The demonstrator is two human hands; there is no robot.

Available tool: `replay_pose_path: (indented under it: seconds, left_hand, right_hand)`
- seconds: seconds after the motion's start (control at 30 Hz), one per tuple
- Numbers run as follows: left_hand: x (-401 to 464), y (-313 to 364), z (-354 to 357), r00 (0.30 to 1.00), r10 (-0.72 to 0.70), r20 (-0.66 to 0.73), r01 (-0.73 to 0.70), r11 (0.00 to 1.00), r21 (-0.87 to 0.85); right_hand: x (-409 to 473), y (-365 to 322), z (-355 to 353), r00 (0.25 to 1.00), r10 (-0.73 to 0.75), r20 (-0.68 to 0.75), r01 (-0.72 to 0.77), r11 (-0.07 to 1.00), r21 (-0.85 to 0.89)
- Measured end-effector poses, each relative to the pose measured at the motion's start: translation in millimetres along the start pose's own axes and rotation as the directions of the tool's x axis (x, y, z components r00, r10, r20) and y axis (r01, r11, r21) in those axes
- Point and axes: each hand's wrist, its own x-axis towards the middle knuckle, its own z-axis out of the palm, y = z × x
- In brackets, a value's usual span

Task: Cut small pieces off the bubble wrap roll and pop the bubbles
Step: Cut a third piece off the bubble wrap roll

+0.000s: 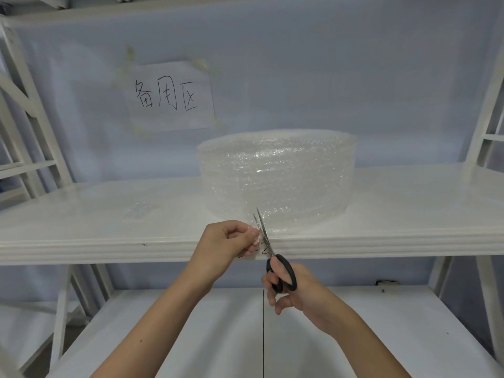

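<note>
Right hand with scissors; behind, paper sign "备用区".

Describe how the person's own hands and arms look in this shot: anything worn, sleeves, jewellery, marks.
Both arms are bare as far as the frame shows; no sleeve edge is in view. The left hand and the right hand wear no gloves, and no rings, watch or bracelets show. The nails look short and unpainted. A small dark mole sits on the left forearm.
</note>
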Motion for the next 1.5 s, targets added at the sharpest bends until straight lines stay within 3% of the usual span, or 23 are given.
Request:
replay_pose_path:
  seconds: [1.03,1.17,1.3,1.5]
  left_hand:
    - [-16.5,13.0,-5.6,0.989,0.024,0.147,-0.027,0.999,0.018]
    - [-14.0,18.8,-3.3,0.999,-0.044,0.003,0.044,0.995,-0.086]
    - [-3.8,28.3,0.1,0.992,-0.128,-0.016,0.118,0.953,-0.278]
    - [-3.2,33.6,12.5,0.998,0.066,0.002,-0.066,0.997,-0.035]
  right_hand:
    - [-2.1,-30.7,-0.9,0.989,-0.137,-0.062,0.132,0.988,-0.083]
    - [-3.4,-29.8,0.9,0.989,-0.135,-0.068,0.129,0.988,-0.086]
    - [-5.7,-31.4,2.3,0.989,-0.128,-0.068,0.121,0.988,-0.097]
    - [-7.1,-32.9,1.0,0.991,-0.114,-0.075,0.105,0.987,-0.118]
